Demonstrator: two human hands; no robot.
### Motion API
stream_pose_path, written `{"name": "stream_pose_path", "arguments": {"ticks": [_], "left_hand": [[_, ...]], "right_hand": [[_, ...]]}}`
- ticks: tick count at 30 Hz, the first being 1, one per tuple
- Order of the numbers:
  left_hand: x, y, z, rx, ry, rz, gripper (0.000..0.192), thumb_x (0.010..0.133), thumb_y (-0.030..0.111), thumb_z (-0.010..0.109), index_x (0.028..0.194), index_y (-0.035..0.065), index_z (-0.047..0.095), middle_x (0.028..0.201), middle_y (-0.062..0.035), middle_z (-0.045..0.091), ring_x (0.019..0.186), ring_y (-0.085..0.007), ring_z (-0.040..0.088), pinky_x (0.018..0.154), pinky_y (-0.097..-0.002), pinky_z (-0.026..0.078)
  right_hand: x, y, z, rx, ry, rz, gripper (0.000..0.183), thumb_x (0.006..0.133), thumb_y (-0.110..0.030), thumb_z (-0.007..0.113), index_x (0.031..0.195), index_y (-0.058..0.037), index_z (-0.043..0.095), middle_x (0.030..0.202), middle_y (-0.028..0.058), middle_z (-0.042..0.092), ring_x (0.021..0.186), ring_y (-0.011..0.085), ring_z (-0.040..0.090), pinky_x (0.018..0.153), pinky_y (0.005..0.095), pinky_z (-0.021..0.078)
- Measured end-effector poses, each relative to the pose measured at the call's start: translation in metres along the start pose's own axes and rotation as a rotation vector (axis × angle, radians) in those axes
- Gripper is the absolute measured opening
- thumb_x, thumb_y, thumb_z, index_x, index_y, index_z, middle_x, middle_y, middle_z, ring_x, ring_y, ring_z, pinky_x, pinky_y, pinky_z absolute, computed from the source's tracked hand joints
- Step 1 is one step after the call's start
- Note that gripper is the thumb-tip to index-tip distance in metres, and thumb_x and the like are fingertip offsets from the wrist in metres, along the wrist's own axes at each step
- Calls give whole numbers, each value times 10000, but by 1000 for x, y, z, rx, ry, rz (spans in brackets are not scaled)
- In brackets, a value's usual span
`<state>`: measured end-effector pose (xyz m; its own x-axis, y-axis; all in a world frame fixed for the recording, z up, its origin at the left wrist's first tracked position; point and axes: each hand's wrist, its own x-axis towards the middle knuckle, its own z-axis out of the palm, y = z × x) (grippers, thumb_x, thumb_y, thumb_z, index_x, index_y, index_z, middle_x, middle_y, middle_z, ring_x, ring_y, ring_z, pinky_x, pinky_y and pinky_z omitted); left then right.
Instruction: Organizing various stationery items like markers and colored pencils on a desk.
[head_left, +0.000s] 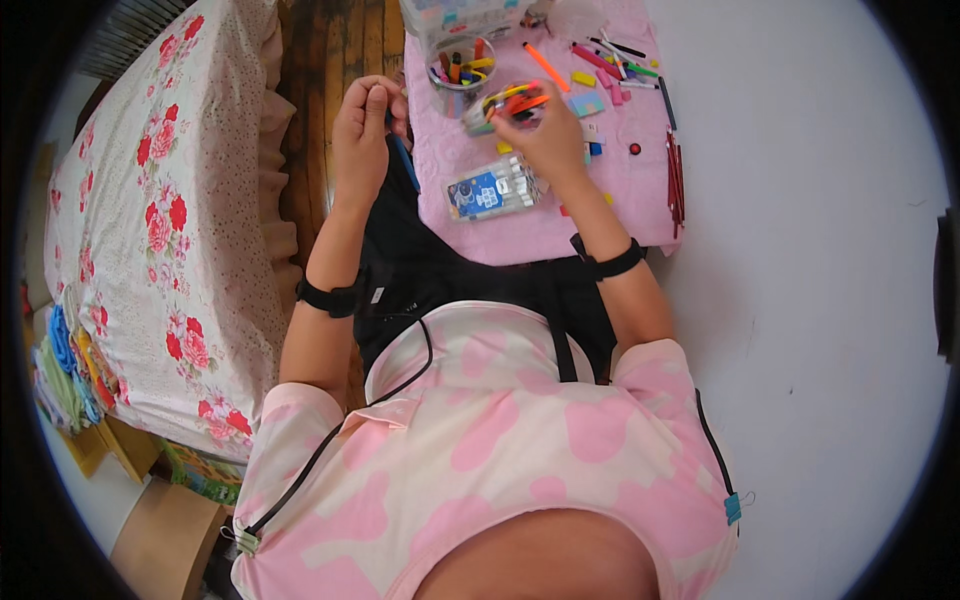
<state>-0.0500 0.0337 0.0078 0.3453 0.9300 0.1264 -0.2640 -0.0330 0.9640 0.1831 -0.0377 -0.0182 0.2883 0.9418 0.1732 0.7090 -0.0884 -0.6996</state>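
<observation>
My right hand (553, 135) grips a clear container (477, 120) of orange, yellow and other coloured pens, tilted over the table and slightly blurred. Just left of it stands a clear round tub (461, 81) with several markers inside. Below the hand lies a clear case of white-capped markers (495, 187) with a blue printed label. My left hand (367, 112) is at the table's left edge with its fingers curled. A slim blue stick (405, 161) shows below those fingers, and whether the hand holds it cannot be made out.
A pink cloth (480, 244) covers the table, which meets a white wall (810, 225). Loose pens, an orange marker (546, 66), erasers and dark red pencils (675, 180) lie on it. A clear plastic box (465, 19) stands at the back. A flower-patterned bed (165, 225) is at left.
</observation>
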Motion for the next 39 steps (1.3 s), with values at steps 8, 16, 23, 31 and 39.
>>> {"name": "stream_pose_path", "arguments": {"ticks": [8,16,23,31,39], "left_hand": [[4,-5,14,15,-28,12,219,1076,217,427,1045,36,547,792,-2,526,685,-80,498,644,-216,426],[5,-3,13,38,-38,18,214,1074,210,429,1049,36,551,803,-5,531,695,-84,507,657,-218,437],[9,14,16,55,-4,8,221,1071,204,435,1082,25,563,894,-52,619,792,-129,624,742,-242,504],[14,12,23,-151,68,-60,197,1062,202,446,1108,27,523,1037,-130,665,992,-234,683,883,-332,554],[37,4,71,-560,-18,-359,232,1053,255,467,1096,36,528,1103,-149,669,1031,-249,677,896,-333,554]], "right_hand": [[-16,7,-15,151,63,-42,711,708,-347,845,1217,-57,442,1059,147,694,998,285,686,843,379,535],[-22,-8,-2,222,6,-141,599,728,-326,824,1152,-52,502,1060,160,672,1006,331,662,852,392,523],[-11,8,34,47,-151,-218,616,714,-293,823,1182,-53,503,1069,163,648,1009,366,629,833,443,516],[-17,-17,-4,106,-95,-387,607,768,-277,792,1274,-77,521,1107,137,594,1006,318,593,847,415,490],[-15,-38,-62,744,-5,-374,207,935,-218,655,990,-22,698,891,80,630,828,205,582,747,317,458]]}}
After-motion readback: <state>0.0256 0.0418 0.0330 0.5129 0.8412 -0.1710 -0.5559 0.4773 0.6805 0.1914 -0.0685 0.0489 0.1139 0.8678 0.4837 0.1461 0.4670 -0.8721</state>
